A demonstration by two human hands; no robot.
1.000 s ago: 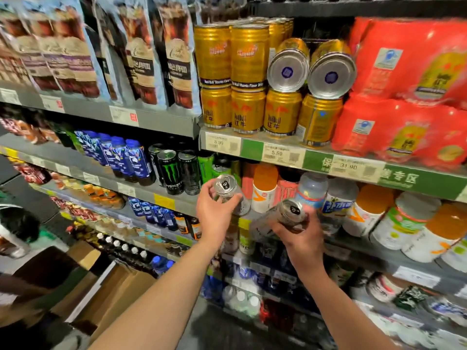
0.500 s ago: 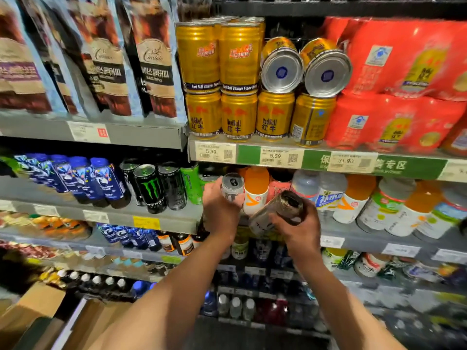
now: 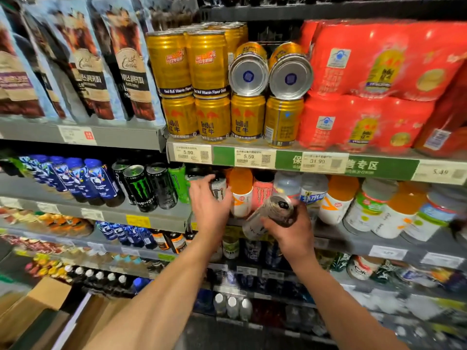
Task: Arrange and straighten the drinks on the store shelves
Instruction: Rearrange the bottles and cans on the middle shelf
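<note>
- Cans, two of them, pale silver with dark lettering: one white can (image 3: 219, 188) standing upright at the front of the middle shelf (image 3: 161, 216), between the green can (image 3: 179, 181) and the orange-capped bottle (image 3: 240, 195); the other, a tilted can (image 3: 267, 217), leaning top-up toward the camera just in front of the shelf edge, pull-tab end showing.
- Compared with a second ago: sitting deeper among the shelf's drinks now rather than held out in front of it, top no longer facing the camera; tilted can lying at much the same slant, a little closer to the bottles.
- Left hand (image 3: 211, 207): fingers (image 3: 202, 181) curling loosely round the upright can's side and top, gripping it.
- Right hand (image 3: 290, 232): fingers wrapping the tilted can's lower body from beneath, clasping it firmly.
- Above: gold cans (image 3: 213, 118) stacking in two tiers, two more lying on their sides with bases outward (image 3: 249, 75).
</note>
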